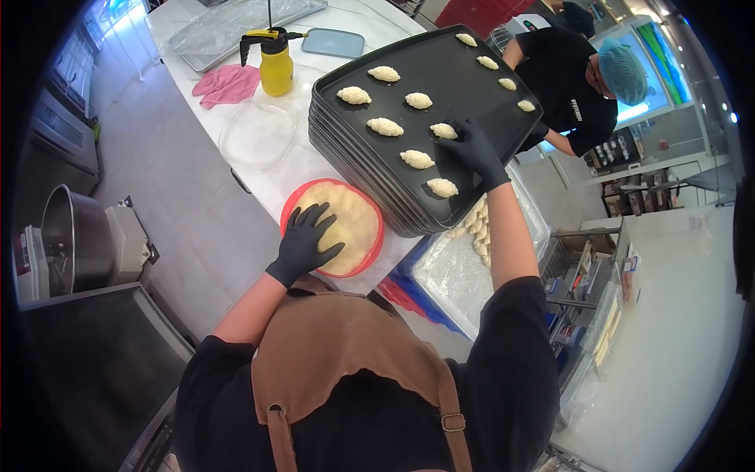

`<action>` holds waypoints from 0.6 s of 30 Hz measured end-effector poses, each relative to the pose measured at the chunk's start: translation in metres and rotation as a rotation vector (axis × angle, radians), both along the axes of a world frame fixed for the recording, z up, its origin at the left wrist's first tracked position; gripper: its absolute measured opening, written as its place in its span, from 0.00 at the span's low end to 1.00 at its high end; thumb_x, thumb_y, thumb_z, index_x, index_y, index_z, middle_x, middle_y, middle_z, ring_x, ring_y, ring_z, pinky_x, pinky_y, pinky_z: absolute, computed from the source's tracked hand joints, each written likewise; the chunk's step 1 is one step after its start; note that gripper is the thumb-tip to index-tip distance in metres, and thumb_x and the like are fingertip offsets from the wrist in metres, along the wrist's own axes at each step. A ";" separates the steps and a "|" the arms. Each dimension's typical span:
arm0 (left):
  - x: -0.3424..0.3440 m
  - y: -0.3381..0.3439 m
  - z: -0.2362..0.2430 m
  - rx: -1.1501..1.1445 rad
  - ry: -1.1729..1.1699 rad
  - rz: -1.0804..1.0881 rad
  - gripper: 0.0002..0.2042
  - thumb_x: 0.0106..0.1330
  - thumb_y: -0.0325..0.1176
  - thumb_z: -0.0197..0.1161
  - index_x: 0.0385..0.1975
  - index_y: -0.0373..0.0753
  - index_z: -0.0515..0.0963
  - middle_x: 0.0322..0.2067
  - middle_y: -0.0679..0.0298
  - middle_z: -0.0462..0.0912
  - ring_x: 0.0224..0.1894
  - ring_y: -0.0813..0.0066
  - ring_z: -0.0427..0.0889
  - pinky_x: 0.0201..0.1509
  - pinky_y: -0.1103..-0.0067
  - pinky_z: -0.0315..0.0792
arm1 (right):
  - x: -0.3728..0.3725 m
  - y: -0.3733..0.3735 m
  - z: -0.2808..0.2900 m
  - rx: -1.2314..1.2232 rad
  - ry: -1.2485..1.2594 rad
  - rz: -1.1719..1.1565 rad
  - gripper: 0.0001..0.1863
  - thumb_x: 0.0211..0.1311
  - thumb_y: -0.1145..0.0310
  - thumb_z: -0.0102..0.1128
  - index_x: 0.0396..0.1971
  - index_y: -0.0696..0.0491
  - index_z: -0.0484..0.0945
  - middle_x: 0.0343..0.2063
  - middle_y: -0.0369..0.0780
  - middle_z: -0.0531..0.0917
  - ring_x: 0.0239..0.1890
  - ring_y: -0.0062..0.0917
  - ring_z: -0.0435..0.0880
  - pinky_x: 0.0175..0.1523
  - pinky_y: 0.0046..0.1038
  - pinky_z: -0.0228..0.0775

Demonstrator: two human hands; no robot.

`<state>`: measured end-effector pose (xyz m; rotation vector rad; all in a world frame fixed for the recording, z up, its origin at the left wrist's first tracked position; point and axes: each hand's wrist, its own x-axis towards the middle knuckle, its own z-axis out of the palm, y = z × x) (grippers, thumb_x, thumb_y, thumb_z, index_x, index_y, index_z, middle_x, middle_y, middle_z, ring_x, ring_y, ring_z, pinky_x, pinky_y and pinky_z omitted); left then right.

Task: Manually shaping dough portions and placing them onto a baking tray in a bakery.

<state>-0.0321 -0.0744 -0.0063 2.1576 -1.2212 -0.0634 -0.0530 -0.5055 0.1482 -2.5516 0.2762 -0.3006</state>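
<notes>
My left hand (303,242), in a black glove, lies with fingers spread on pale, fine crumbs or powder (354,224) inside a round red bowl (376,250). To the right, my black-gloved right hand (476,154) reaches over a dark baking tray (472,86). Its thumb and fingertips are at the end of a coated, spindle-shaped dough roll (443,130), seemingly gripping it. More such rolls stand apart in rows on the tray, among them one just nearer me (417,160) and another at the near edge (442,187). Several trays are stacked beneath.
Right of the stack, a plastic-lined crate (452,271) holds more dough pieces (478,232). A clear lid (258,135), a pink cloth (226,85), a yellow spray bottle (276,69) and a blue-grey tray (333,42) lie beyond the bowl. Across the table works a person in a hairnet (570,86).
</notes>
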 end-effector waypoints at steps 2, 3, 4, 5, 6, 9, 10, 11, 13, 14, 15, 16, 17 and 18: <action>-0.001 -0.002 -0.001 -0.007 -0.003 -0.008 0.31 0.62 0.54 0.70 0.61 0.44 0.79 0.67 0.57 0.74 0.71 0.56 0.68 0.76 0.53 0.54 | -0.010 -0.001 0.004 -0.016 -0.052 -0.007 0.26 0.61 0.65 0.74 0.56 0.62 0.79 0.48 0.46 0.84 0.53 0.28 0.83 0.58 0.30 0.75; -0.002 -0.001 0.000 0.000 -0.001 -0.006 0.31 0.62 0.54 0.70 0.61 0.44 0.79 0.67 0.57 0.74 0.71 0.56 0.68 0.76 0.53 0.54 | -0.015 0.005 0.014 0.077 -0.115 -0.078 0.24 0.62 0.67 0.73 0.54 0.62 0.80 0.47 0.46 0.84 0.52 0.28 0.83 0.57 0.30 0.76; -0.002 -0.001 0.003 0.008 0.002 -0.003 0.29 0.62 0.52 0.70 0.61 0.43 0.79 0.66 0.57 0.74 0.70 0.56 0.69 0.76 0.54 0.55 | -0.023 0.013 0.026 0.171 -0.176 -0.152 0.21 0.62 0.68 0.73 0.52 0.62 0.80 0.47 0.46 0.84 0.51 0.29 0.83 0.56 0.31 0.76; -0.002 0.000 0.006 0.017 0.004 0.004 0.28 0.63 0.50 0.70 0.61 0.43 0.79 0.66 0.56 0.75 0.69 0.56 0.70 0.75 0.55 0.57 | -0.030 0.022 0.036 0.266 -0.236 -0.222 0.19 0.62 0.70 0.72 0.50 0.62 0.81 0.47 0.45 0.84 0.50 0.29 0.84 0.56 0.31 0.76; -0.002 0.001 0.006 0.027 0.007 0.009 0.27 0.63 0.48 0.71 0.60 0.42 0.79 0.66 0.56 0.75 0.69 0.56 0.71 0.75 0.56 0.58 | -0.043 0.039 0.039 0.277 -0.230 -0.221 0.19 0.62 0.70 0.72 0.50 0.62 0.81 0.47 0.45 0.84 0.50 0.29 0.84 0.56 0.31 0.76; 0.001 0.004 -0.003 -0.075 0.056 0.051 0.25 0.64 0.40 0.70 0.60 0.40 0.78 0.64 0.54 0.76 0.68 0.55 0.73 0.73 0.59 0.63 | -0.088 0.148 0.047 0.434 -0.457 0.182 0.09 0.61 0.81 0.62 0.42 0.60 0.81 0.39 0.42 0.86 0.42 0.28 0.85 0.49 0.30 0.78; 0.003 -0.002 -0.003 -0.133 0.074 0.060 0.24 0.64 0.36 0.70 0.60 0.39 0.78 0.63 0.53 0.77 0.67 0.54 0.74 0.72 0.60 0.66 | -0.097 0.175 0.027 0.382 -0.368 0.253 0.09 0.61 0.81 0.61 0.41 0.59 0.80 0.37 0.44 0.86 0.41 0.30 0.85 0.48 0.30 0.77; 0.005 -0.006 -0.003 -0.126 0.073 0.026 0.24 0.64 0.36 0.70 0.60 0.39 0.78 0.63 0.53 0.77 0.67 0.54 0.74 0.72 0.60 0.66 | -0.102 0.208 0.008 0.307 -0.401 0.268 0.13 0.62 0.79 0.60 0.47 0.58 0.82 0.39 0.47 0.86 0.38 0.34 0.86 0.47 0.32 0.79; 0.010 -0.009 0.000 -0.319 0.124 0.102 0.22 0.65 0.30 0.68 0.59 0.37 0.78 0.60 0.52 0.80 0.61 0.52 0.78 0.66 0.63 0.70 | -0.115 0.246 -0.034 0.290 -0.124 0.235 0.18 0.65 0.75 0.61 0.55 0.56 0.81 0.40 0.48 0.87 0.35 0.38 0.87 0.46 0.34 0.80; 0.014 -0.010 0.003 -0.413 0.150 0.141 0.21 0.65 0.27 0.67 0.59 0.37 0.78 0.58 0.51 0.81 0.59 0.52 0.80 0.63 0.64 0.73 | -0.134 0.249 -0.040 0.300 -0.138 0.209 0.18 0.65 0.75 0.61 0.55 0.56 0.81 0.40 0.48 0.87 0.35 0.38 0.87 0.46 0.34 0.80; 0.024 -0.014 0.012 -0.403 0.135 0.135 0.21 0.65 0.27 0.67 0.59 0.37 0.78 0.58 0.51 0.81 0.59 0.52 0.80 0.63 0.64 0.73 | -0.146 0.245 -0.040 0.421 0.023 0.137 0.20 0.67 0.73 0.61 0.58 0.56 0.80 0.39 0.48 0.88 0.35 0.36 0.88 0.46 0.33 0.81; 0.032 -0.023 0.028 -0.422 0.070 0.142 0.21 0.65 0.26 0.67 0.59 0.36 0.78 0.56 0.51 0.82 0.57 0.51 0.80 0.62 0.64 0.74 | -0.162 0.236 -0.039 0.541 0.190 0.059 0.21 0.68 0.71 0.61 0.60 0.57 0.79 0.39 0.47 0.88 0.34 0.34 0.89 0.46 0.33 0.81; 0.042 -0.036 0.046 -0.442 0.003 0.147 0.21 0.65 0.25 0.67 0.59 0.35 0.78 0.54 0.51 0.83 0.56 0.50 0.81 0.60 0.64 0.74 | -0.178 0.212 -0.055 0.669 0.214 0.013 0.20 0.69 0.70 0.62 0.59 0.57 0.80 0.37 0.45 0.89 0.34 0.31 0.89 0.46 0.32 0.82; 0.054 -0.051 0.068 -0.457 -0.096 0.092 0.22 0.64 0.26 0.68 0.59 0.35 0.78 0.54 0.51 0.83 0.55 0.50 0.82 0.60 0.63 0.75 | -0.201 0.189 -0.074 0.802 0.241 -0.024 0.19 0.70 0.69 0.62 0.58 0.58 0.80 0.35 0.44 0.89 0.35 0.28 0.89 0.46 0.31 0.82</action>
